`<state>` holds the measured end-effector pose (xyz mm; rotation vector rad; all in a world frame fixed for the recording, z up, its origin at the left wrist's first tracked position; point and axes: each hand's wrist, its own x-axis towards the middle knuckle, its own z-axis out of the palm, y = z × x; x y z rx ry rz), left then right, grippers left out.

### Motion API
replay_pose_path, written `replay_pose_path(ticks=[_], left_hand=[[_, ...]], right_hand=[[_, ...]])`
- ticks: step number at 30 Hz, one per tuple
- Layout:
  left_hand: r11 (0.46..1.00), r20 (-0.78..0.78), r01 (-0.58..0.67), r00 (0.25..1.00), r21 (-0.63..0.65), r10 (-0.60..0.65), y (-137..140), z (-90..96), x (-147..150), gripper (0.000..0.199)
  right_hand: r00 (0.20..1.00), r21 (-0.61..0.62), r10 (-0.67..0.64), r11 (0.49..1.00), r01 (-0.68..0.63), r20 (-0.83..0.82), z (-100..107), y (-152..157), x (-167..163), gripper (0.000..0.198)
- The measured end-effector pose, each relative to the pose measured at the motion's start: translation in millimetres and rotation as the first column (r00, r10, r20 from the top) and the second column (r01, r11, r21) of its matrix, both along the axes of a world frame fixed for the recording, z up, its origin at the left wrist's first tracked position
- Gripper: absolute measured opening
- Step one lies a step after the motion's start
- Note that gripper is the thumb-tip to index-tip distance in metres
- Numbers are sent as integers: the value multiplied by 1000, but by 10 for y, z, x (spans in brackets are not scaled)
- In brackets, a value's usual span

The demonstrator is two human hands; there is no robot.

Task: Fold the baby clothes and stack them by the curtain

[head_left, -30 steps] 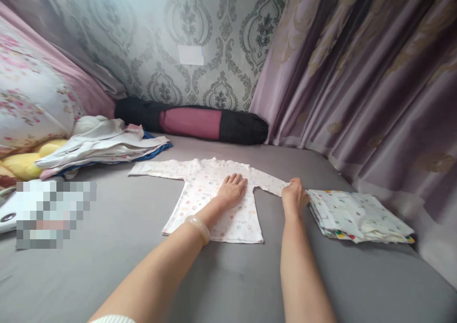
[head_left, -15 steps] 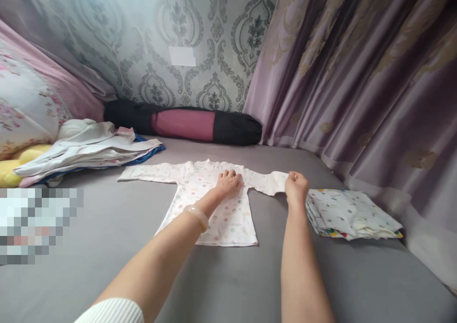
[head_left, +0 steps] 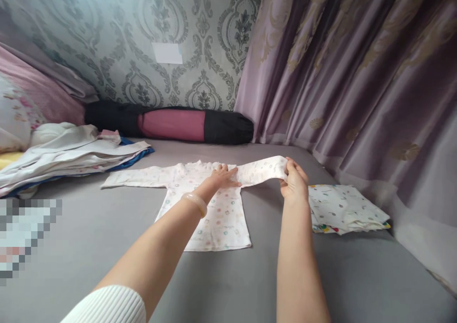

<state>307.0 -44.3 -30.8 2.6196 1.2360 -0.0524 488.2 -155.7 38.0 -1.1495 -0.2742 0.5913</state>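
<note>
A small white long-sleeved shirt (head_left: 221, 218) with a pastel print lies spread on the grey bed sheet (head_left: 228, 289), its collar toward the wall. My left hand (head_left: 224, 176) rests flat on the upper chest near the right sleeve, fingers spread. At the far end of that sleeve, my right hand (head_left: 294, 178) is closed on the cuff and holds it raised off the sheet. The other sleeve stretches out flat to the left. My left forearm hides part of the shirt's body and its lower left side.
Folded printed clothes (head_left: 346, 209) lie just right of my right hand. A pile of light clothes (head_left: 78, 151) is at the left. A black and dark pink roll-shaped bag (head_left: 171, 124) lies along the wall, and a purple curtain (head_left: 321, 75) hangs at the right.
The right sleeve has been lifted and pulled straighter by my right hand. My left hand's fingers have spread out on the chest. The view has shifted slightly to the right.
</note>
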Motion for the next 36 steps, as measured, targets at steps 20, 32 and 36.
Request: replay_pose_path(ticks=[20, 32, 36], left_hand=[[998, 271, 24, 962, -61, -7, -65, 44, -175, 86], [934, 716, -356, 654, 5, 246, 52, -490, -1374, 32], [896, 822, -436, 477, -88, 312, 56, -552, -1471, 31]], right_hand=[[971, 15, 143, 990, -143, -194, 99, 100, -413, 9], [948, 49, 257, 966, -252, -189, 238, 386, -692, 11], [934, 48, 299, 954, -296, -194, 284, 527, -889, 11]])
